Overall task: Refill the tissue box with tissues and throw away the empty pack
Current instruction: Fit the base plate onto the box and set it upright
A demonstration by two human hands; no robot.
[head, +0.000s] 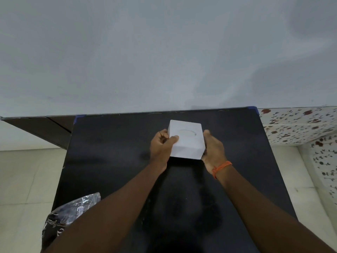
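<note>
A white square tissue box (pixel 187 143) with an oval slot on its top stands toward the far side of a black table (pixel 113 161). My left hand (pixel 161 146) grips its left side, thumb resting on the top. My right hand (pixel 212 149), an orange thread at the wrist, is pressed against its right side. No tissue shows in the slot. A crumpled clear plastic pack with printed lettering (pixel 71 214) lies at the table's near left corner, partly hidden under my left forearm.
A pale grey wall (pixel 164 52) rises right behind the table's far edge. A surface with a floral-patterned cover (pixel 300 125) stands to the right. Light floor tiles (pixel 27 179) show on the left, and a dark wooden piece (pixel 45 128) sits at the far left.
</note>
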